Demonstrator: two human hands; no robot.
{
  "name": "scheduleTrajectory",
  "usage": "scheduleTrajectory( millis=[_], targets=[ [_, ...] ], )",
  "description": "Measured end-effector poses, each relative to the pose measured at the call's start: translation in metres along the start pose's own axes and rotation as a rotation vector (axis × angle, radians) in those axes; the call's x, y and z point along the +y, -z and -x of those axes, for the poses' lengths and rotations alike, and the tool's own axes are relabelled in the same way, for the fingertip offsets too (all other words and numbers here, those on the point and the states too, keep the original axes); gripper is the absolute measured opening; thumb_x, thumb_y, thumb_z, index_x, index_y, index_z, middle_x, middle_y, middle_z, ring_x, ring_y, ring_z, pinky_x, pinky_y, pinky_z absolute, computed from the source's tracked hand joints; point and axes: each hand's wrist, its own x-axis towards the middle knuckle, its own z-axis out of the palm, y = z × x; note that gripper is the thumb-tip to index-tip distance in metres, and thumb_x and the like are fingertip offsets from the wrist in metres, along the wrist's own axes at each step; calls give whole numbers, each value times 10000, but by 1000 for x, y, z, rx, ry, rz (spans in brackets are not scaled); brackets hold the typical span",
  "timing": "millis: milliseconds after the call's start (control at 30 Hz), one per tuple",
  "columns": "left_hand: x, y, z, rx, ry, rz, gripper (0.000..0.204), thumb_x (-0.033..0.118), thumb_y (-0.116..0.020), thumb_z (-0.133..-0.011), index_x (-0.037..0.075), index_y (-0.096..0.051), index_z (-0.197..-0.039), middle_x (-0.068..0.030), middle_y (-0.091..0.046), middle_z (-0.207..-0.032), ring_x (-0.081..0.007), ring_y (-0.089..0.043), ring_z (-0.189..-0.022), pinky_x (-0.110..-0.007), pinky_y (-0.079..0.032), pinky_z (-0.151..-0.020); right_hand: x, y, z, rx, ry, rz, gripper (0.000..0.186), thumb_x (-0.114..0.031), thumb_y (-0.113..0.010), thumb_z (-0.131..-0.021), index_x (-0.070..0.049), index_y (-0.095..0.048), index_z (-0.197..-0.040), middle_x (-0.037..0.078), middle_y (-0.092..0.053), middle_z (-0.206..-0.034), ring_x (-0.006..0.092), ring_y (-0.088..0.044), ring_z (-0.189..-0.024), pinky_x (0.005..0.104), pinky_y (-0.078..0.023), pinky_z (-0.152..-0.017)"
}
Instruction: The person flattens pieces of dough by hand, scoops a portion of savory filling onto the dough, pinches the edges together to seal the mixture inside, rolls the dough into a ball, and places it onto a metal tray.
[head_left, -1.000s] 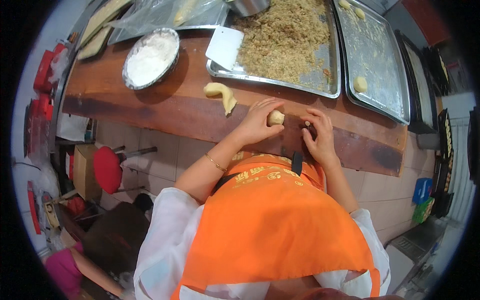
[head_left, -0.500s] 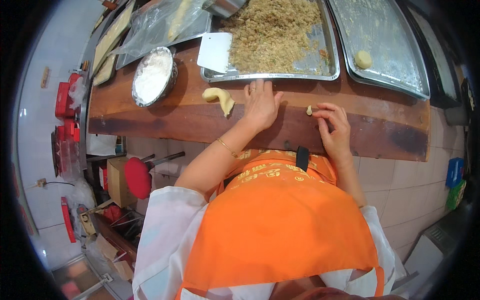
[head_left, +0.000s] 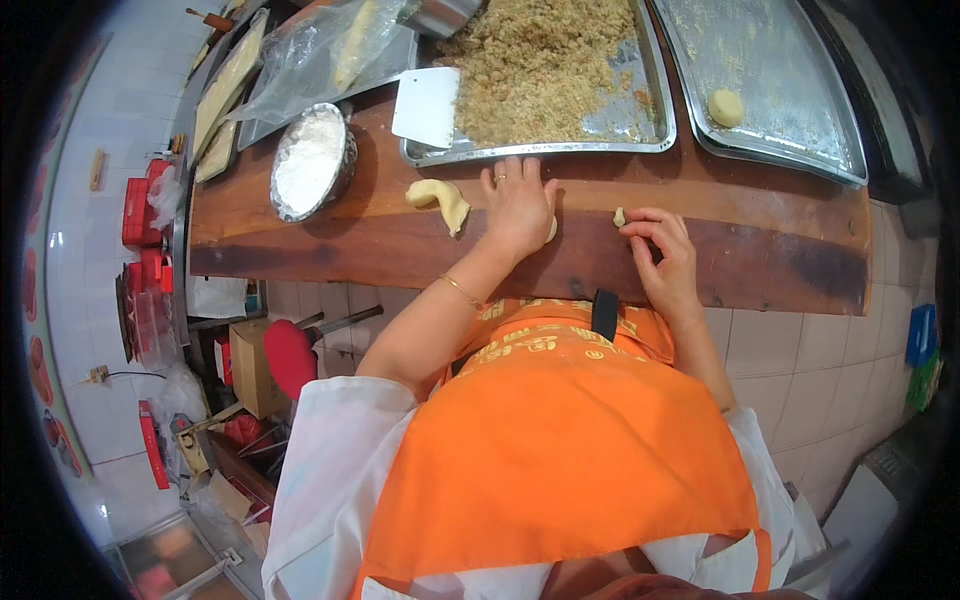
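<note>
Covering dough [head_left: 552,231], left hand [head_left: 519,207] flat, earlier cupped

The apron [head_left: 560,450] at the bottom was bright orange, with yellow marks [head_left: 540,345] near its top. The sleeves [head_left: 330,440] beside it were white. The table [head_left: 595,185] was brown, with a darker, reddish band [head_left: 590,265] along its front. In the middle, the dough [head_left: 440,203] was pale yellow, like the ball [head_left: 726,108] at the upper right. Up top, the crumbs [head_left: 530,80] were golden brown, the scraper [head_left: 425,107] white, the tray [head_left: 540,152] silver. At the left, the stool [head_left: 290,358] was red.
</note>
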Motion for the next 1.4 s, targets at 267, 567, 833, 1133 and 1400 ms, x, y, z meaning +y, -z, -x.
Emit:
scheduleTrajectory(
  millis=[267,567,833,1133,1400],
  targets=[
    [-37,0,-3,135,76,876,365,309,-472,-1015,-7,-625,-1119,-174,-599,-1102,-318,-562,-1064,-420,-403,-974,-27,4,4,12,-4,-41,119,43,-640,-817,-40,-673,-896,91,-652,-1057,285,-597,-992,369,-488,-825],
    [-19,21,-13,78,-482,663,244,180,-562,-943,12,-610,-1113,-152,-627,-1087,-349,-595,-1009,-396,-477,-881,-19,6,15,-21,-8,73,131,42,-639,-811,-41,-671,-908,93,-659,-1065,292,-600,-999,363,-484,-846],
    [14,19,-23,-130,-487,307,370,285,-553,-958,35,-577,-1230,-135,-608,-1171,-335,-585,-1055,-423,-453,-933,-19,1,1,-33,-20,79,151,50,-636,-805,-41,-671,-920,101,-660,-1064,295,-602,-987,367,-481,-857],
    [-11,34,19,45,-361,390,536,293,-650,-901,26,-505,-1342,-183,-494,-1356,-362,-498,-1227,-400,-417,-1029,-21,-2,-11,-48,-40,-8,145,41,-633,-822,-37,-672,-938,117,-658,-1040,305,-636,-930,355,-512,-814],
    [-14,28,30,-216,69,1401,448,301,-543,-995,25,-466,-1339,-167,-562,-1250,-318,-568,-1134,-423,-478,-969,-59,-19,-58,-265,74,-29,500,-86,-717,-803,-61,-554,-1275,148,-577,-1188,336,-560,-1097,432,-468,-936]
  ],
)
